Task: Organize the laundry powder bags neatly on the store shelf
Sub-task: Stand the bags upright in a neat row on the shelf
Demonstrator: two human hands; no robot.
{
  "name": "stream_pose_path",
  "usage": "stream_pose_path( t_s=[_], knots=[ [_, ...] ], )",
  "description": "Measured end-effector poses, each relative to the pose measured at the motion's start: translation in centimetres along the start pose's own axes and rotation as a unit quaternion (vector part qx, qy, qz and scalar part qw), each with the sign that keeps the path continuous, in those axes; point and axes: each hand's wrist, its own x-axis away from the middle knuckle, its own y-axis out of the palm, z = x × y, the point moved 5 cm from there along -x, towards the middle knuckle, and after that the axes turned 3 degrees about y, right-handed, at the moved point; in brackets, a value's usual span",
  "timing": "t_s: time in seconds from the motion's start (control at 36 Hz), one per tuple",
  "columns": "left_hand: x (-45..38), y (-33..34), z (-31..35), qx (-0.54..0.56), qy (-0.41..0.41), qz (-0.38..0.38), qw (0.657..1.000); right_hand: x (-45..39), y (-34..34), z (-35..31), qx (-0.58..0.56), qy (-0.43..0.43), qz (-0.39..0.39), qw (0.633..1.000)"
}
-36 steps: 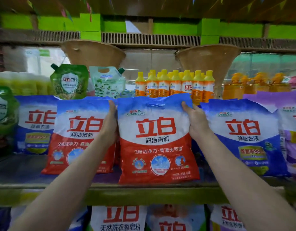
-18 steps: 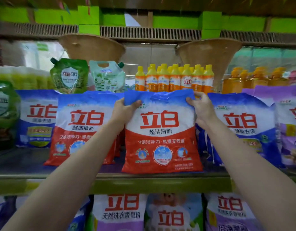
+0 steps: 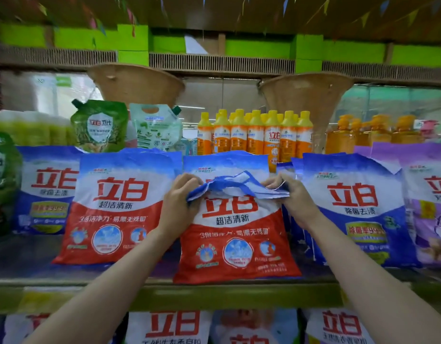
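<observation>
Both hands are now gripping the top flap of the middle red bag (image 3: pixel 235 247) and folding it forward and down, where a second ago they were only bracing the bag's upper corners and holding it upright. The left hand (image 3: pixel 181 203) is curling its fingers round the flap's left end; the right hand (image 3: pixel 292 196) is pinching the right end, thumb over the crumpled blue edge. The flap (image 3: pixel 235 187) is lying bunched across the big red logo, covering its upper part.

The bag itself is standing on the shelf (image 3: pixel 150 295), its base close to the front lip, between a second red bag (image 3: pixel 115 207) on the left and a blue bag (image 3: pixel 355 207) on the right. It is sitting further forward than either neighbour. Behind it another bag top is showing, probably the same kind, though the view is too cramped there to be sure.

What this is signalling: the positioning of the bag seems to be settled, and the person is now tidying its shape, squashing the slack top so it is not flopping over. With the flap creased like this the label is partly hidden, so the fold probably needs tucking behind or smoothing flat before the row is reading cleanly. The bag may also want pushing back level with the others.
</observation>
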Motion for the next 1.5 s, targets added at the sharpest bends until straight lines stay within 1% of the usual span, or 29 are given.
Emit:
stream_pose_path(
  t_s=[0.08, 0.14, 0.19, 0.22, 0.28, 0.33, 0.39, 0.5, 0.56, 0.61, 0.72, 0.75, 0.81, 0.89, 0.97, 1.06, 1.08, 1.14, 1.19, 1.22, 1.28, 1.31, 1.39, 1.44, 1.5],
  knots=[
    [-0.3, 0.4, -0.8, -0.011, -0.048, -0.016, 0.999, -1.1, -0.6, 0.9, 0.087, -0.002, 0.026, 0.996],
    [-0.7, 0.7, -1.4, -0.02, -0.096, -0.017, 0.995, -2.1, -0.9, 1.4, 0.104, 0.011, 0.032, 0.994],
    [-1.2, 1.0, -1.7, 0.002, -0.159, -0.028, 0.987, -2.8, -0.9, 1.2, 0.112, 0.024, 0.04, 0.993],
    [-1.4, 1.1, -2.0, 0.027, -0.204, -0.037, 0.978, -3.3, -0.9, 1.2, 0.115, 0.03, 0.038, 0.992],
    [-1.8, 1.4, -2.7, 0.09, -0.296, -0.049, 0.95, -4.0, -0.8, 1.1, 0.101, 0.049, 0.009, 0.994],
    [-2.4, 1.5, -3.2, 0.152, -0.352, -0.053, 0.922, -4.5, -0.8, 1.3, 0.066, 0.085, -0.015, 0.994],
    [-2.7, 1.7, -3.3, 0.195, -0.383, -0.059, 0.901, -4.8, -0.8, 1.6, 0.039, 0.105, -0.023, 0.993],
    [-2.8, 1.9, -3.3, 0.238, -0.39, -0.051, 0.888, -4.8, -0.8, 1.7, 0.034, 0.086, -0.005, 0.996],
    [-2.6, 1.9, -3.5, 0.236, -0.378, -0.042, 0.894, -4.7, -1.0, 1.6, 0.04, 0.069, 0.02, 0.997],
    [-2.4, 1.8, -3.6, 0.239, -0.367, -0.029, 0.898, -4.7, -1.1, 1.4, 0.069, 0.044, 0.04, 0.996],
    [-2.4, 1.4, -3.4, 0.252, -0.344, -0.021, 0.905, -4.4, -1.1, 1.6, 0.113, 0.0, 0.054, 0.992],
    [-2.3, 1.3, -3.1, 0.265, -0.343, -0.019, 0.901, -4.2, -1.1, 1.8, 0.103, 0.002, 0.058, 0.993],
    [-1.9, 1.1, -2.7, 0.293, -0.345, -0.01, 0.891, -3.7, -1.3, 1.9, 0.047, 0.011, 0.056, 0.997],
    [-1.1, 0.5, -2.0, 0.328, -0.339, -0.01, 0.882, -2.9, -1.2, 1.9, -0.032, 0.021, 0.027, 0.999],
    [-0.9, 0.1, -1.5, 0.352, -0.327, -0.019, 0.876, -2.7, -1.3, 2.1, -0.071, 0.043, 0.025, 0.996],
    [-1.2, 0.2, -1.3, 0.346, -0.345, -0.002, 0.872, -3.0, -1.4, 2.4, -0.101, 0.082, 0.045, 0.99],
    [-1.2, 0.4, -1.5, 0.347, -0.363, 0.005, 0.865, -3.0, -1.4, 2.5, -0.107, 0.091, 0.052, 0.989],
    [-1.2, 0.9, -2.3, 0.357, -0.422, 0.013, 0.833, -3.3, -1.2, 2.5, -0.116, 0.096, 0.036, 0.988],
    [-1.4, 1.4, -3.1, 0.367, -0.473, -0.008, 0.801, -3.6, -0.6, 2.5, -0.117, 0.097, 0.012, 0.988],
    [-1.7, 1.6, -3.2, 0.367, -0.479, -0.025, 0.797, -3.8, -0.4, 2.5, -0.115, 0.099, 0.017, 0.988],
    [-2.3, 2.2, -3.5, 0.35, -0.475, -0.049, 0.806, -4.5, -0.4, 2.6, -0.092, 0.101, 0.045, 0.99],
    [-2.5, 2.5, -3.8, 0.329, -0.472, -0.05, 0.816, -4.9, -0.4, 2.7, -0.075, 0.1, 0.052, 0.991],
    [-2.8, 3.1, -4.5, 0.263, -0.462, -0.049, 0.846, -6.0, -0.3, 2.9, -0.064, 0.115, 0.041, 0.99],
    [-2.9, 3.3, -4.7, 0.252, -0.46, -0.053, 0.85, -6.5, -0.3, 3.0, -0.077, 0.135, 0.022, 0.988],
    [-3.0, 3.3, -4.8, 0.266, -0.467, -0.068, 0.84, -6.8, -0.3, 2.8, -0.071, 0.14, 0.01, 0.988]
  ],
)
